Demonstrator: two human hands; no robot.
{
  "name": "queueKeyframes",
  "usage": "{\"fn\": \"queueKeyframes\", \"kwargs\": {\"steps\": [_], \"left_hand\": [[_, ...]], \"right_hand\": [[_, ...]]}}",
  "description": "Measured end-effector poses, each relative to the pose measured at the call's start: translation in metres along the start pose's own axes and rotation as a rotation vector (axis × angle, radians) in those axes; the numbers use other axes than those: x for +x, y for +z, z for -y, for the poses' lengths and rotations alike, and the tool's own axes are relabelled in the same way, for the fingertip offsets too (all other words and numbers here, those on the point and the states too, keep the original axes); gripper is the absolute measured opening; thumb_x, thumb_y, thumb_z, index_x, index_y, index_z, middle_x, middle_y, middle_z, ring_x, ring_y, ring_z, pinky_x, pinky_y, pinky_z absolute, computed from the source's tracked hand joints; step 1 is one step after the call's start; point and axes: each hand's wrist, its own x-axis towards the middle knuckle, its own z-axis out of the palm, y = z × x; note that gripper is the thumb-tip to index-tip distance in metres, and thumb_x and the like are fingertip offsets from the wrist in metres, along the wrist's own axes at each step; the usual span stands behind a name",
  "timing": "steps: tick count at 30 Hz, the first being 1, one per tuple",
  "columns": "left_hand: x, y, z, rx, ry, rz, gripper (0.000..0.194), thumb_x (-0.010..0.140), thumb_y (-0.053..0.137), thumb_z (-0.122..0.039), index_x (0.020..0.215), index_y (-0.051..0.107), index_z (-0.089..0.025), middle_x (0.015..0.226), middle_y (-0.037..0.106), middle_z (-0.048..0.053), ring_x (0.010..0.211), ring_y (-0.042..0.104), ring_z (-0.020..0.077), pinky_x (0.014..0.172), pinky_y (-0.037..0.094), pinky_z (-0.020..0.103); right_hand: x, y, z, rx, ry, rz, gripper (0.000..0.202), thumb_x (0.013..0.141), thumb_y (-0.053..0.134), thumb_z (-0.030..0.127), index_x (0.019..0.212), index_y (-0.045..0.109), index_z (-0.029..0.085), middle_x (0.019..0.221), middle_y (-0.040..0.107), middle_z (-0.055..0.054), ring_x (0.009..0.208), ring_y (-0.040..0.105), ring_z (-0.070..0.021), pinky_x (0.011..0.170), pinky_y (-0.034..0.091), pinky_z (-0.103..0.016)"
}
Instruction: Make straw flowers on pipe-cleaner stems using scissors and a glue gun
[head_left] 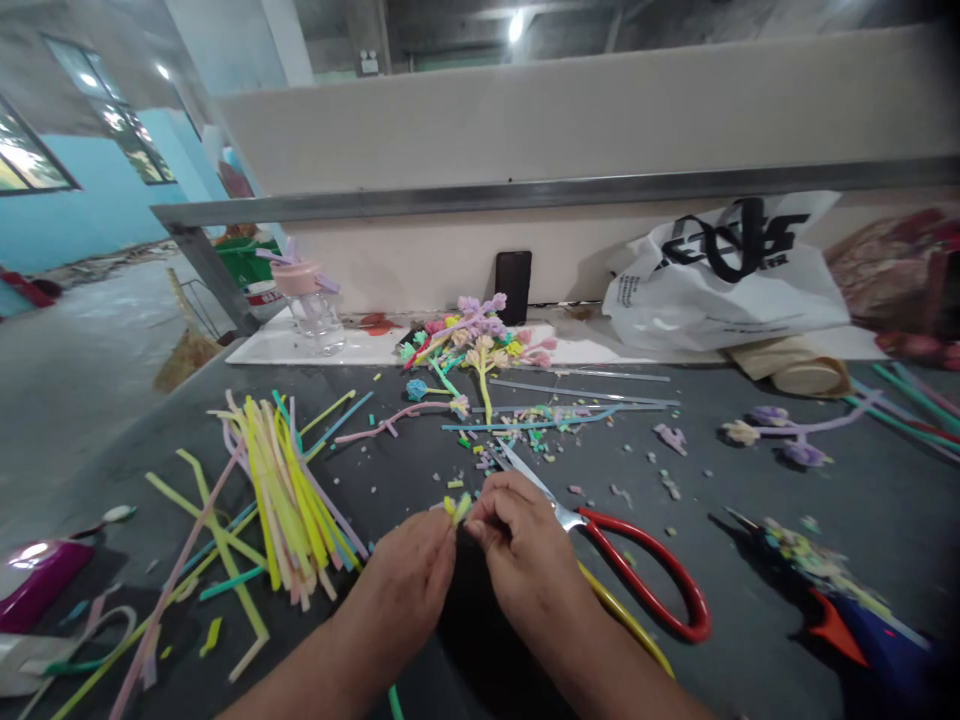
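Near the middle of the dark table, my left hand (416,565) is closed in a pinch on a small yellow-green piece of pipe cleaner (461,508). My right hand (525,550) pinches at the same piece from the other side, its fingertips almost meeting those of the left. Most of what lies between the fingers is hidden. Scissors (652,570) with red handles lie just beside my right hand, blades apart and pointing away. Short pipe cleaner scraps (536,430) are scattered beyond my hands.
Left of my hands lies a bundle of pipe cleaners (289,500). Pipe-cleaner flowers (480,335) are heaped at the back, before a black phone (514,287). A plastic bottle (311,310) stands back left, a white bag (720,280) back right. Pliers (840,620) lie front right.
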Motion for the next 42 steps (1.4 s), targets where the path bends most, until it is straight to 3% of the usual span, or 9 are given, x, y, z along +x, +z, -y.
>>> {"fn": "queueKeyframes", "kwargs": {"steps": [3,6,10,13,22,33,38,42], "left_hand": [[0.001,-0.002,0.000,-0.057,-0.034,0.008,0.022,0.086,0.033,-0.013,0.073,0.050,-0.019,0.064,0.054,0.000,0.061,0.051,0.0131,0.058,0.038,0.025],[0.005,-0.005,0.001,-0.229,-0.172,0.059,0.027,0.087,0.035,-0.022,0.063,0.046,-0.018,0.059,0.048,-0.001,0.057,0.047,0.0118,0.054,0.036,0.024],[0.009,-0.005,0.003,-0.812,-0.558,0.216,0.028,0.084,0.039,-0.038,0.068,0.048,-0.018,0.051,0.037,-0.007,0.038,0.031,0.0050,0.037,0.026,0.018],[0.010,-0.005,0.004,-1.136,-0.716,0.256,0.025,0.081,0.046,-0.042,0.076,0.050,-0.017,0.051,0.040,-0.009,0.033,0.022,0.0013,0.032,0.019,0.014],[0.010,-0.007,0.005,-1.275,-0.728,0.316,0.030,0.075,0.055,-0.045,0.072,0.052,-0.015,0.051,0.045,-0.007,0.031,0.022,-0.0012,0.030,0.017,0.012],[0.010,-0.005,0.005,-1.250,-0.694,0.347,0.036,0.081,0.049,-0.044,0.061,0.050,-0.014,0.033,0.032,-0.010,0.027,0.018,0.0003,0.028,0.019,0.012],[0.013,-0.006,0.001,-1.298,-0.772,0.336,0.028,0.078,0.053,-0.042,0.073,0.054,-0.014,0.051,0.052,-0.005,0.029,0.022,-0.0006,0.027,0.017,0.012],[0.014,-0.008,-0.001,-1.305,-0.804,0.334,0.029,0.077,0.054,-0.043,0.072,0.055,-0.014,0.049,0.051,-0.005,0.028,0.022,-0.0010,0.027,0.016,0.011]], "right_hand": [[0.001,-0.002,0.000,0.041,0.023,0.011,0.017,0.069,0.053,0.003,0.062,0.053,0.019,0.073,0.054,0.000,0.071,0.050,-0.0151,0.064,0.038,-0.028],[0.005,-0.008,-0.001,0.133,0.101,-0.002,0.012,0.070,0.054,0.009,0.063,0.055,0.019,0.076,0.055,-0.001,0.071,0.052,-0.0146,0.063,0.040,-0.026],[0.010,-0.017,0.000,0.216,0.082,-0.119,0.013,0.078,0.048,0.015,0.070,0.058,0.019,0.081,0.057,-0.003,0.078,0.054,-0.0158,0.071,0.043,-0.027],[0.008,-0.019,0.003,0.192,0.028,-0.125,0.013,0.078,0.050,0.015,0.070,0.059,0.019,0.082,0.059,-0.004,0.080,0.055,-0.0165,0.074,0.043,-0.028],[0.002,-0.020,0.007,0.140,-0.082,-0.076,0.015,0.077,0.052,0.010,0.081,0.061,0.021,0.087,0.058,-0.004,0.085,0.055,-0.0166,0.077,0.042,-0.030],[0.003,-0.016,0.004,0.083,-0.059,-0.042,0.012,0.074,0.056,0.010,0.074,0.059,0.021,0.076,0.060,0.000,0.077,0.055,-0.0154,0.072,0.040,-0.030],[0.005,-0.015,0.003,0.071,0.014,-0.063,0.014,0.073,0.056,0.010,0.063,0.055,0.020,0.068,0.058,0.002,0.069,0.054,-0.0141,0.066,0.039,-0.028],[0.006,-0.015,0.004,0.097,0.087,-0.027,0.015,0.071,0.055,0.009,0.059,0.052,0.019,0.065,0.055,0.002,0.064,0.052,-0.0132,0.060,0.039,-0.025]]}}
